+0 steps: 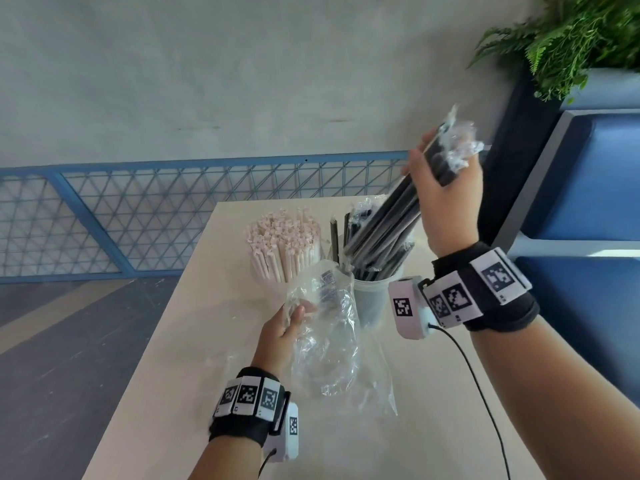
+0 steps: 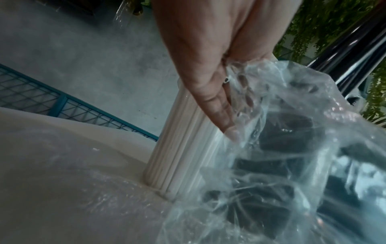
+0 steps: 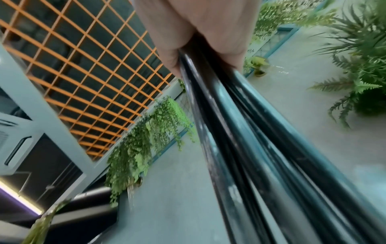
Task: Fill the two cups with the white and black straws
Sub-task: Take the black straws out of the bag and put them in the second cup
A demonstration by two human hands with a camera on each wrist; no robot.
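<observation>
Head view shows a pale desk (image 1: 166,341) with two cups standing near its far edge. The left cup (image 1: 273,287) is packed with upright white straws (image 1: 284,244); the right cup (image 1: 372,299), just beside it, holds black straws (image 1: 377,258) leaning rightward. The right hand (image 1: 446,199) is raised above that cup, its grip wrapped round a tilted bundle of black straws (image 1: 391,220) whose lower ends reach into the cup, with crumpled clear wrap at the top. The left hand (image 1: 284,334) pinches an empty clear plastic bag (image 1: 325,344), which hangs in front of both cups and partly screens them. Behind stand a blue mesh railing (image 1: 173,216), a fern (image 1: 571,39) and a blue bench (image 1: 588,188).
</observation>
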